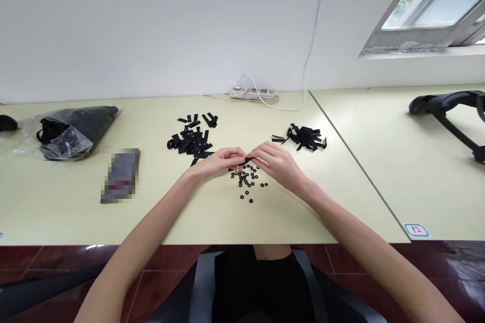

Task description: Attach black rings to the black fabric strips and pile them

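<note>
Over the middle of the table, my left hand (pixel 226 158) and my right hand (pixel 276 162) meet fingertip to fingertip. Between them they pinch a short black fabric strip (pixel 247 160), partly hidden by the fingers. Just below and under my fingers lie several small black rings (pixel 246 177), scattered loosely; a few sit nearer the table's front. Beyond my left hand is a pile of black strips (pixel 191 141). A second, smaller pile of black strips (pixel 306 137) lies past my right hand.
At the left lie a plastic bag (pixel 79 131) with black contents and a blurred grey object (pixel 121 175). A power strip (pixel 253 93) with a white cable (pixel 313 35) stands by the wall. A black frame-like object (pixel 447 111) rests on the right-hand table (pixel 397 171).
</note>
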Demonstrator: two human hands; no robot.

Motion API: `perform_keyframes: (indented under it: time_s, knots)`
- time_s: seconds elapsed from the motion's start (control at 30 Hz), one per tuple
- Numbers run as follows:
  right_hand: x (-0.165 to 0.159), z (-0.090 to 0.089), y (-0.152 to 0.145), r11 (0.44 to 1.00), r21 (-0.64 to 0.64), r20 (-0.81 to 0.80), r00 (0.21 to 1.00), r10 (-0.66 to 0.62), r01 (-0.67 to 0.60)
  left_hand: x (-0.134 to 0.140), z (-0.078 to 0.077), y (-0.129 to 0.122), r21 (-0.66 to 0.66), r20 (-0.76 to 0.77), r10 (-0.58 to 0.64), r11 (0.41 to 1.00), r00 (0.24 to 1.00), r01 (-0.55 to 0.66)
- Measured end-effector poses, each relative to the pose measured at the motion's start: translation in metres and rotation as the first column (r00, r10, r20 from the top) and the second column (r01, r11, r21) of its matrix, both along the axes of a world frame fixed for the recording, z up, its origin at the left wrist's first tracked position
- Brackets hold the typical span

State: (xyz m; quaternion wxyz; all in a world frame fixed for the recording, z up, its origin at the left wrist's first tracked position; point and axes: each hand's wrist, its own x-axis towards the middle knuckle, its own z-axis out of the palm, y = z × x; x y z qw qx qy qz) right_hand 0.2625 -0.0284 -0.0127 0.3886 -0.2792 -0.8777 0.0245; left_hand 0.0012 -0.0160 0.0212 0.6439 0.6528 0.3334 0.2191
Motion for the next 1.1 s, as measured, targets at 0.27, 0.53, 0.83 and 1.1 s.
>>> perform_keyframes:
  time_s: [0.27, 0.53, 0.83, 1.1]
  knots:
    - [0.003, 0.002, -0.001, 0.999, 0.004, 0.114, 0.992, 0.05, -0.051, -0.009, 0.003, 0.006, -0.041, -0.029, 0.029, 0.999, 0.999, -0.031]
    - [0.004, 0.003, -0.001, 0.992, 0.051, 0.134, 0.985, 0.109, -0.117, -0.012, 0.001, 0.009, 0.001, -0.041, -0.019, 1.0, 0.999, 0.019]
    - [0.002, 0.004, -0.003, 0.995, -0.038, 0.226, 0.969, 0.099, -0.093, -0.014, 0.002, 0.01, 0.068, -0.167, -0.002, 0.998, 0.986, 0.014]
    - [0.009, 0.015, 0.006, 0.945, -0.328, -0.171, 0.982, -0.081, 0.021, -0.01, -0.002, 0.012, 0.265, -0.157, 0.297, 0.932, 0.942, -0.249]
